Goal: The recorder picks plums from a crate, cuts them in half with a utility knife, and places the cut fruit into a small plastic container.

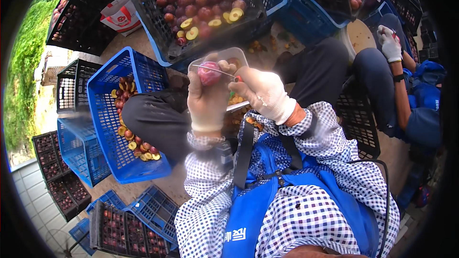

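Both of my hands wear white gloves. In my left hand (206, 100) I grip a reddish-purple plum (209, 73) between thumb and fingers. My right hand (267, 90) is closed round a small knife with a red handle, and its thin blade (215, 69) lies across the plum. Under my hands sits a white tub (241, 54) with yellow bits in it. Just beyond, a black crate (143, 14) holds many whole plums (196, 0) and several cut halves (192, 33) with yellow flesh.
A blue crate (103, 114) with halved plums stands left of my leg. More crates of plums (126, 229) are at the lower left, and others (311, 0) stand at the far right. At the right sits another person (416, 86) with a gloved hand. A red-and-white bag (120, 15) lies upper left.
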Available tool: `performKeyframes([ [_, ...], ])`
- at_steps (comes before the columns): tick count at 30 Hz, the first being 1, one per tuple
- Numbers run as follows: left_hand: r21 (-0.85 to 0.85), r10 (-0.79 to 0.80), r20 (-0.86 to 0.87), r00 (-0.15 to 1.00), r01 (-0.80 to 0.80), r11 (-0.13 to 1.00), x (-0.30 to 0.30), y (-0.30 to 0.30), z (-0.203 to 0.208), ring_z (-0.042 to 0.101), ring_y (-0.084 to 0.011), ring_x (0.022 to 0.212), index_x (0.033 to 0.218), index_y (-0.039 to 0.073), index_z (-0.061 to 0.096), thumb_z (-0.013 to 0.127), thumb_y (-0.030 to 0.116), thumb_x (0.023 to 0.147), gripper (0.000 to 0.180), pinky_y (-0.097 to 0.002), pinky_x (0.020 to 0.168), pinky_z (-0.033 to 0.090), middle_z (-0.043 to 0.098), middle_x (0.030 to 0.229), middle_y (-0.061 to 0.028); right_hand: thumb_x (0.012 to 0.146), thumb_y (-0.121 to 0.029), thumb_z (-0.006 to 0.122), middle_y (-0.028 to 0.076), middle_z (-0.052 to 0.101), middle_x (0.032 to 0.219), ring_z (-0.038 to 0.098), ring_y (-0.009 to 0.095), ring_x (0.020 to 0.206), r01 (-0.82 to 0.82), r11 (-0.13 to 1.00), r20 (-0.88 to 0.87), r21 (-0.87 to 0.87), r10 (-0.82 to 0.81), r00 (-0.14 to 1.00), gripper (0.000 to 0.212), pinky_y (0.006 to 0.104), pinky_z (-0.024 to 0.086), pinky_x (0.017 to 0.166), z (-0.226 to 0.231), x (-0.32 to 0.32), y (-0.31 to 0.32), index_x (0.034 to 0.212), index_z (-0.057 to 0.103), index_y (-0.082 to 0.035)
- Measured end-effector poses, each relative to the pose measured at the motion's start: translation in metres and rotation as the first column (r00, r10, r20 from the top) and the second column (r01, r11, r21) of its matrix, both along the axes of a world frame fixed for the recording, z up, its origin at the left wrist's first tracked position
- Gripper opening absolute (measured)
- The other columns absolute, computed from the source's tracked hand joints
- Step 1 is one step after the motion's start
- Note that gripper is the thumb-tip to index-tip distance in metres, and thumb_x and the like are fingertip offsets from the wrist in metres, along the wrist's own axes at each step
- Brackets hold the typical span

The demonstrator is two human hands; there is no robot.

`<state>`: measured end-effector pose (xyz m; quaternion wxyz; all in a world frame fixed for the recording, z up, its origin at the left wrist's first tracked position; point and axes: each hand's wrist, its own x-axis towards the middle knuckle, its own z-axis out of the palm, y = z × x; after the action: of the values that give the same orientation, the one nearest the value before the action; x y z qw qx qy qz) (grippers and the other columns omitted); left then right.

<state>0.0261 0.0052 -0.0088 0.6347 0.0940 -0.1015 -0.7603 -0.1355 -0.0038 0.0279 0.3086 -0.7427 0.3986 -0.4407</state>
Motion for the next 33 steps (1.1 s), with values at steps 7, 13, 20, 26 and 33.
performKeyframes([
  [7,-0.017,-0.024,0.183,0.983,0.027,0.999,0.0,0.005,0.012,0.053,-0.0282,0.123,0.141,-0.001,0.044,0.055,0.047,0.101,0.063,-0.042,0.11,0.039,0.057,0.129,-0.016,0.095,-0.026,0.068,0.019,0.068,0.087,0.068,0.038,0.081,0.042,0.997,-0.224,0.061,-0.027,0.974,0.027,0.0416,0.054,0.069,-0.002,0.004,0.004,0.114,0.061,-0.007],
  [13,-0.103,0.105,0.662,0.742,-0.049,0.993,-0.001,-0.001,0.014,0.057,-0.0227,0.117,0.136,-0.001,0.049,0.061,0.04,0.099,0.056,-0.0382,0.109,0.04,0.061,0.122,-0.0122,0.093,-0.022,0.069,0.019,0.067,0.086,0.067,0.04,0.08,-0.008,0.991,-0.269,0.135,0.045,0.962,0.025,0.044,0.054,0.068,-0.031,0.003,-0.005,0.111,0.06,-0.007],
  [20,-0.093,0.196,0.677,0.71,-0.181,0.979,-0.019,0.009,0.019,0.06,-0.0201,0.109,0.127,0.0,0.057,0.067,0.056,0.09,0.067,-0.0338,0.098,0.047,0.063,0.118,-0.0094,0.089,-0.016,0.07,0.017,0.065,0.082,0.066,0.039,0.075,0.11,0.994,-0.065,-0.016,-0.111,0.992,0.02,0.0438,0.052,0.064,-0.032,0.01,0.001,0.102,0.059,-0.006],
  [26,-0.038,0.224,0.806,0.548,-0.329,0.943,-0.019,0.007,0.026,0.06,-0.0154,0.103,0.121,-0.001,0.062,0.08,0.031,0.085,0.051,-0.0289,0.093,0.048,0.064,0.114,-0.0067,0.086,-0.015,0.07,0.014,0.065,0.081,0.066,0.037,0.075,0.111,0.991,-0.272,-0.069,-0.125,0.954,0.018,0.0435,0.053,0.064,-0.021,0.007,-0.001,0.098,0.059,-0.008],
  [33,0.072,0.199,0.582,0.789,-0.294,0.953,0.015,0.009,0.012,0.067,-0.021,0.096,0.123,0.0,0.062,0.066,0.026,0.097,0.037,-0.0353,0.09,0.054,0.069,0.107,-0.0116,0.089,-0.019,0.072,0.016,0.062,0.074,0.064,0.038,0.066,-0.012,0.999,-0.352,0.037,0.024,0.936,0.018,0.0426,0.05,0.059,-0.01,-0.008,0.007,0.093,0.059,-0.007],
])
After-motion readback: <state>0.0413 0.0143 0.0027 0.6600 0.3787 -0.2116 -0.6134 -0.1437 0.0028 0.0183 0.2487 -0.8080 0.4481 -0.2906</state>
